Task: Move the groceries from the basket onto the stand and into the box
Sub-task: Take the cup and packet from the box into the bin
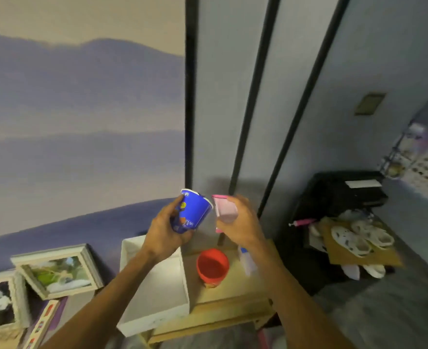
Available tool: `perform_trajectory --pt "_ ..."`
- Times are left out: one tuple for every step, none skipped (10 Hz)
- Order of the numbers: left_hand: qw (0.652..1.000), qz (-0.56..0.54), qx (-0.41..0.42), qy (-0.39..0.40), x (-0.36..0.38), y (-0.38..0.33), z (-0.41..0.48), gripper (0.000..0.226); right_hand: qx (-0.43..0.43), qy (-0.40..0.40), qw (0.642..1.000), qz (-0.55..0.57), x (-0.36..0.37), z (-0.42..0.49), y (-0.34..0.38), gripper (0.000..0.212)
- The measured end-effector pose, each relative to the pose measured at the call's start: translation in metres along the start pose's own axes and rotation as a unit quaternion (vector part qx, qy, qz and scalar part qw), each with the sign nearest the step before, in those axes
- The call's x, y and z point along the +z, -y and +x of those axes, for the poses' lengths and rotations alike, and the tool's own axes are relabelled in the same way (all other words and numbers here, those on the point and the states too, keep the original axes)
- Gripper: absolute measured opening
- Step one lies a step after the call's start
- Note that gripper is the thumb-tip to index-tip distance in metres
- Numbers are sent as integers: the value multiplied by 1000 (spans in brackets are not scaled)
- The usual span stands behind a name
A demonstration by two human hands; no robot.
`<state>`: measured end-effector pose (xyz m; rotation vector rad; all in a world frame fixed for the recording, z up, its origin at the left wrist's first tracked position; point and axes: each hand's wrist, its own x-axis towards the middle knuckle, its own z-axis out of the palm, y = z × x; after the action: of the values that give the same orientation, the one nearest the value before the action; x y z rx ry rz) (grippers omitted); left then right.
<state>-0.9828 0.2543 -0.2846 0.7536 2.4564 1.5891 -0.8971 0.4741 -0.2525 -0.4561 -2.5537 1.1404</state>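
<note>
Left hand (166, 229) wrapped around blue cup (192, 211); right hand (242, 222) gripping seemingly pink packet (224, 210)

Your left hand (169, 229) holds a cup (192, 210) above the box (155, 280), left of the carton (224, 210) in your right hand (243, 222). On the stand (223, 308), the box lies left of a tub (212, 267) (a bottle (247, 259) stands just right of it).

Mountain-mural wall (77, 109), black-trimmed grey panels (223, 96)

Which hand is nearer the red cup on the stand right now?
Right. The right hand, holding a pink pack, hovers above the red cup; the left hand is farther left.
</note>
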Motion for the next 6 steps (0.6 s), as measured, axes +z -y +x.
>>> perform_trajectory --pt "998 -12 33 60 43 -32 3 102 48 -66 997 -8 -54 -44 -16 70" --pt "989 -27 99 107 97 -62 -3 102 80 -80 991 -70 -113 -95 -23 54" --pt "975 -40 129 179 155 -103 -17 81 148 -89 979 -112 -157 -140 -51 42" --pt "951 -151 107 249 222 -137 -32 94 187 -145 957 -166 -187 -180 -95 54" --pt "928 -134 250 241 287 -138 -46 95 236 -174 954 -68 -219 -218 -160 78" --pt "597 -561 461 340 362 -135 -32 68 247 -203 946 -47 -242 -249 -196 76"
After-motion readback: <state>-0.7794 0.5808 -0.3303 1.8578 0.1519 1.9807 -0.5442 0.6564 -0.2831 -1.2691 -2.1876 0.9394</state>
